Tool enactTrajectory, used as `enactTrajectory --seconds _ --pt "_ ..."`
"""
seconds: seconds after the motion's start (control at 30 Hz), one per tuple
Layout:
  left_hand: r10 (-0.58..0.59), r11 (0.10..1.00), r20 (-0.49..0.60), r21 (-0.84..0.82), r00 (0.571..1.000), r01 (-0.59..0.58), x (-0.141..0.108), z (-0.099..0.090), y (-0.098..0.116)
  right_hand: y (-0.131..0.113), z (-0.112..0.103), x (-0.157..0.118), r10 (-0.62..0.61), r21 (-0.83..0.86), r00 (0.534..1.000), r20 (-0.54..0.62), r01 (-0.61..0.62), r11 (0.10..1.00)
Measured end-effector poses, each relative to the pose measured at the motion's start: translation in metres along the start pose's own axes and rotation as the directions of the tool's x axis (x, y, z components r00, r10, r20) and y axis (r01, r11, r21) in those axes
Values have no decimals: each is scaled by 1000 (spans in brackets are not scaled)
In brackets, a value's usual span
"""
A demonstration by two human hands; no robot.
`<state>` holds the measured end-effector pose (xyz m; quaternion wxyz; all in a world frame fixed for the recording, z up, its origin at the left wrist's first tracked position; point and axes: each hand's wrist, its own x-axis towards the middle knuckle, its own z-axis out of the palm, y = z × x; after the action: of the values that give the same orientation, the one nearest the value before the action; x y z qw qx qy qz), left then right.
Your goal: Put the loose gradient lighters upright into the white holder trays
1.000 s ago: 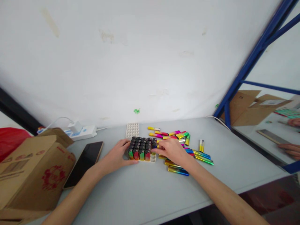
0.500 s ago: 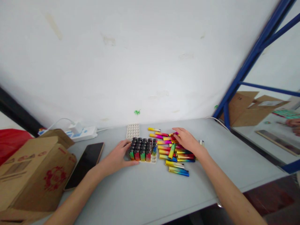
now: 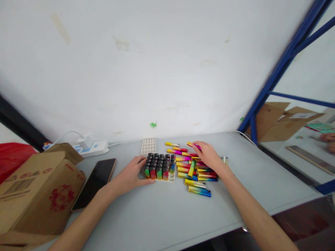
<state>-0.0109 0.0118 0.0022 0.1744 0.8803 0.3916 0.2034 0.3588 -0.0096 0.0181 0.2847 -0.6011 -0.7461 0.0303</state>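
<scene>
Several black-topped lighters (image 3: 159, 166) stand upright in rows in a white tray (image 3: 171, 178), with some holes of its right column showing. My left hand (image 3: 134, 174) is wrapped round the tray's left side, thumb at the front edge and fingers behind. To the right lies a loose pile of shiny coloured lighters (image 3: 187, 165). Above the back of this pile my right hand (image 3: 206, 153) pinches a yellow and magenta lighter (image 3: 194, 145). A second white tray (image 3: 148, 145) with bare holes lies behind the filled one.
A black phone (image 3: 95, 183) and a cardboard box (image 3: 39, 195) are at the left. Behind them sits a white power strip (image 3: 91, 149). A blue metal frame (image 3: 274, 76) rises at the right, with an open carton (image 3: 277, 122) and another person's hands (image 3: 330, 141) beyond it.
My right hand has lifted a yellow and magenta lighter off the back of the pile. My left hand has stayed at the tray.
</scene>
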Motion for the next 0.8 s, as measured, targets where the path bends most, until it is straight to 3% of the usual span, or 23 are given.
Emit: enactTrajectory --seconds 0.1,0.3,0.47,0.67,0.8 --pt "-12 1000 -15 -17 1000 11 0 0 1 -12 0 -1 43 229 998 -49 -30 973" --pt "-13 1000 6 18 1000 13 -1 0 0 -38 9 -4 80 548 997 -1 -66 834" --pt "-20 1000 6 3 1000 20 -1 -1 2 -62 16 -10 -23 817 976 217 -169 551" --pt "-9 1000 -17 -30 1000 8 0 0 2 -71 24 -13 88 881 934 347 -357 311" --pt "-19 1000 -12 -14 1000 19 1 0 3 -71 27 -13 192 861 903 385 -426 277"
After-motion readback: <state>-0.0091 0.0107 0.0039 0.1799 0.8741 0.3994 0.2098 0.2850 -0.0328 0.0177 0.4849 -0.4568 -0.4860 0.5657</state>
